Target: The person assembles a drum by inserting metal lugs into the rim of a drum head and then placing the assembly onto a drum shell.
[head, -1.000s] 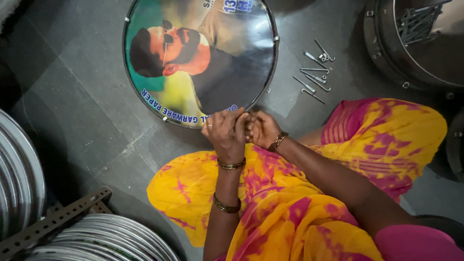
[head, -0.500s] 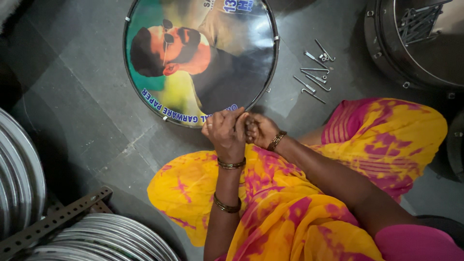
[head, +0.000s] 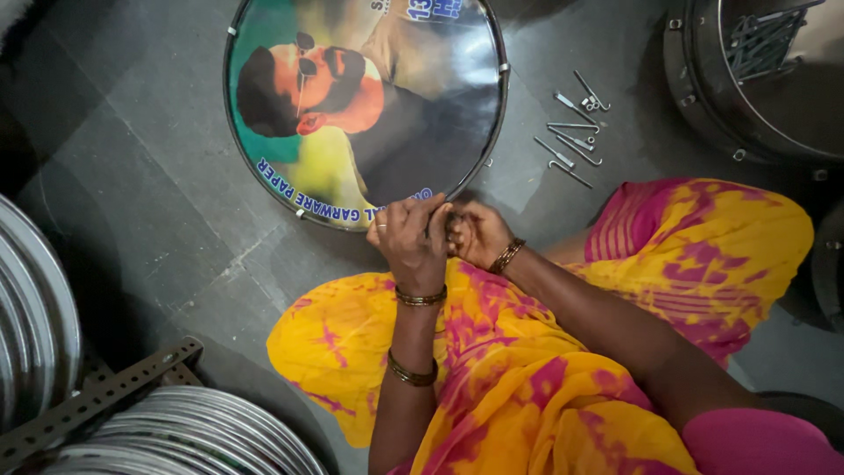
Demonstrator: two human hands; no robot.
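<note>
A round drum [head: 369,97] lies flat on the grey floor, its skin printed with a colourful picture and ringed by a metal hoop. My left hand [head: 411,237] grips the near rim of the drum, fingers curled over the hoop. My right hand [head: 475,233] is closed right beside it at the same spot on the rim; what it holds is hidden. Both wrists wear bangles, and my lap is covered in yellow and pink cloth.
Several metal hook rods [head: 571,132] lie on the floor right of the drum. A steel drum shell [head: 756,79] stands at top right. Stacked metal rings [head: 185,435] and a slotted angle bar [head: 97,396] fill the lower left; more rings [head: 31,317] sit at the left edge.
My hands have stayed at the same spot on the drum's near rim, with only slight finger movement.
</note>
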